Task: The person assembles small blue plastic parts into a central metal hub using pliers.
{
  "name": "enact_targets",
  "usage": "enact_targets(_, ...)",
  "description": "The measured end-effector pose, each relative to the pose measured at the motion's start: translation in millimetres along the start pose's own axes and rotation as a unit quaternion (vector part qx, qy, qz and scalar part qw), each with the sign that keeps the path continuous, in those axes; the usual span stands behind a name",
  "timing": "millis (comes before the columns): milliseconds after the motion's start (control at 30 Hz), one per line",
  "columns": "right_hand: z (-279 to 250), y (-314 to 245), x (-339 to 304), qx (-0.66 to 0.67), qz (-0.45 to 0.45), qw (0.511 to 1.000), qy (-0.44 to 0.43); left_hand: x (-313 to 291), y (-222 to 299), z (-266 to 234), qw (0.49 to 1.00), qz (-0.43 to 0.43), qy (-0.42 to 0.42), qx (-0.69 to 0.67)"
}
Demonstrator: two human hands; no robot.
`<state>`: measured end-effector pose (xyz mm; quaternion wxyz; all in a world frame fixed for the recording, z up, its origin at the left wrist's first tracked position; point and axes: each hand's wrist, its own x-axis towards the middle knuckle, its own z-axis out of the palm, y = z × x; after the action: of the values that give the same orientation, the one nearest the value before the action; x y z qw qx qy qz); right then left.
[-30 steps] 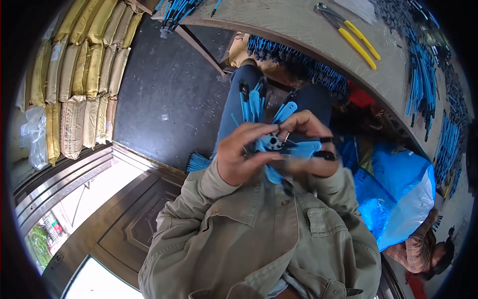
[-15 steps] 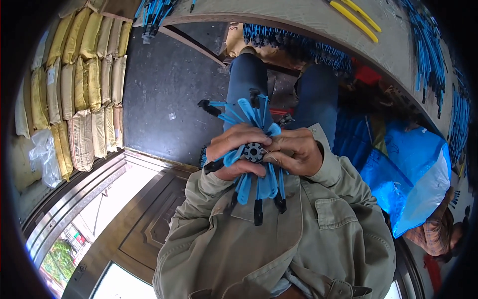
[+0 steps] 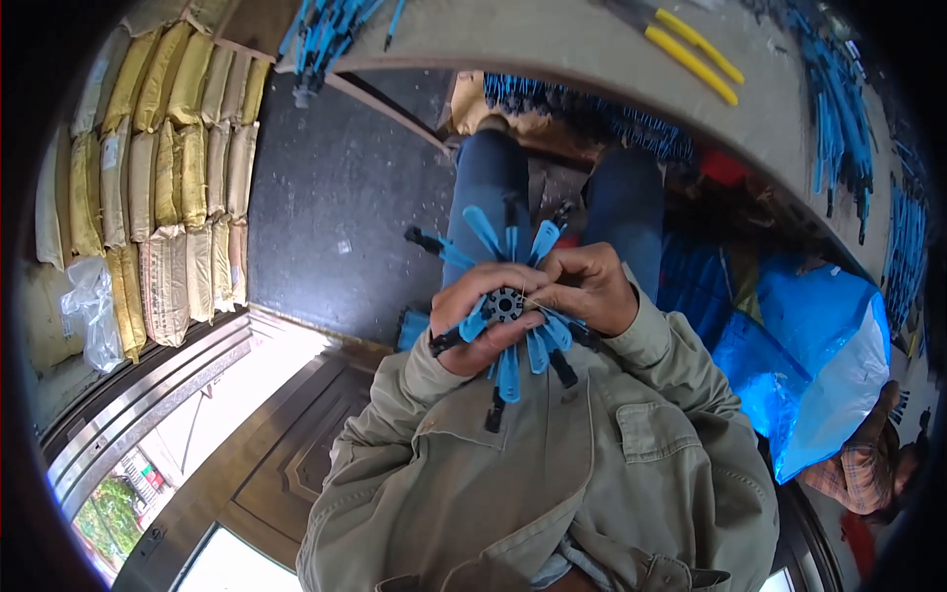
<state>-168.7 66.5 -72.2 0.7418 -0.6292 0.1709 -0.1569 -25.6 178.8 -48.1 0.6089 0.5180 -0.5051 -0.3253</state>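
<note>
A black round hub (image 3: 506,304) with a notched rim sits in front of my chest. Blue arms (image 3: 508,373) with black ends spread out around it like spokes. My left hand (image 3: 464,321) is wrapped about the hub, its thumb below and fingers above. To the hub's right, my right hand (image 3: 592,289) is closed in a pinch on a thin, pale wire (image 3: 533,301) that runs to the hub's edge. The far end of the wire is hidden by the fingers.
A workbench (image 3: 592,59) curves across the top, bearing yellow-handled pliers (image 3: 695,61) and bundles of blue rods (image 3: 838,118). Blue plastic sheeting (image 3: 799,355) lies at right, with another person's plaid sleeve (image 3: 853,474) beyond. Stacked sacks (image 3: 163,178) stand at left.
The spoked piece has turned a little in my left hand, so its arms point differently. My right hand has drawn slightly up and away from the hub, and the thin wire now shows.
</note>
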Motion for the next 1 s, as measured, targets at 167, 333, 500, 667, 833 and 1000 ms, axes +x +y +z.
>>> enact_targets(167,-49,-43,26,-0.210,-0.048,0.961,-0.170,2,-10,1,0.997,-0.022,0.068,0.039)
enact_targets(333,-145,-99,50,-0.557,-0.228,0.743,0.293,15,0,-10,0.991,-0.087,0.097,0.005)
enact_targets(500,-172,-86,70,-0.745,-0.025,0.630,0.221,20,-6,-6,0.992,-0.013,0.073,0.103)
enact_targets(667,-175,-71,63,-0.644,-0.118,0.713,0.250,25,-6,-8,0.993,-0.097,0.040,0.045)
enact_targets(833,-97,-67,13,-0.128,-0.148,0.977,0.085,11,-12,-25,0.995,-0.098,0.010,-0.021)
enact_targets(1000,-38,-77,-4,-0.336,-0.153,0.926,0.080,15,-1,-21,0.991,-0.124,-0.022,-0.046)
